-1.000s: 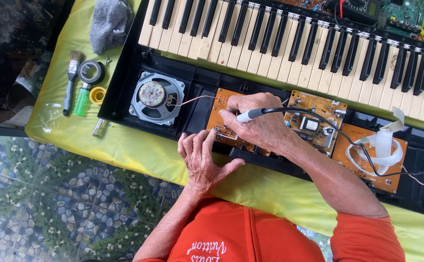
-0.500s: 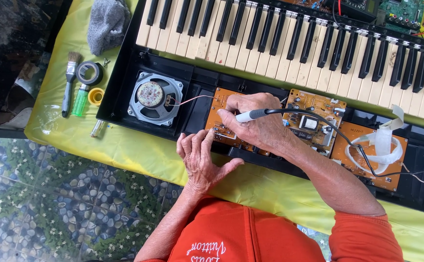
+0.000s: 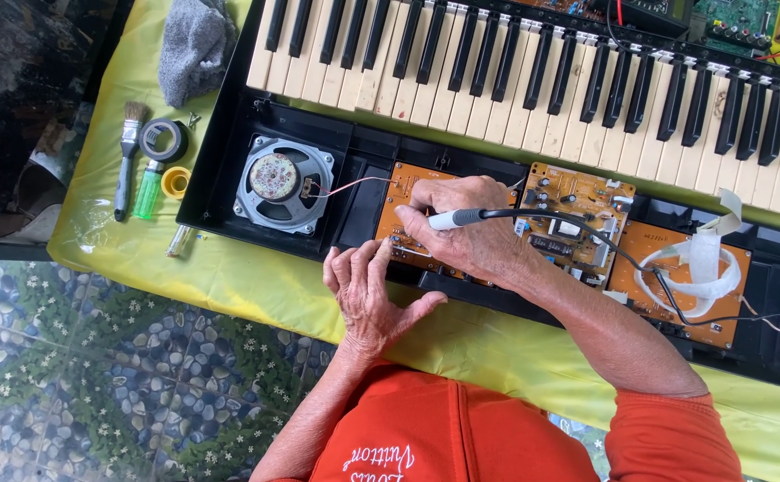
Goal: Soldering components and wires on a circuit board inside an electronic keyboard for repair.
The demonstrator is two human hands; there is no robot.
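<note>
Right hand (image 3: 470,236) grips soldering iron (image 3: 461,217), axis left-right, tip over orange circuit board (image 3: 405,183); left hand (image 3: 367,290) open, resting just below, nearer keyboard's front edge.

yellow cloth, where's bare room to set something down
Free: the yellow cloth strip between the keyboard case and the table's near edge, left of the left hand. Crowded: the far-left corner, with brush, tape roll, lighter and grey rag.

Single head camera, looking steeply down, close over opened keyboard (image 3: 533,80)
</note>
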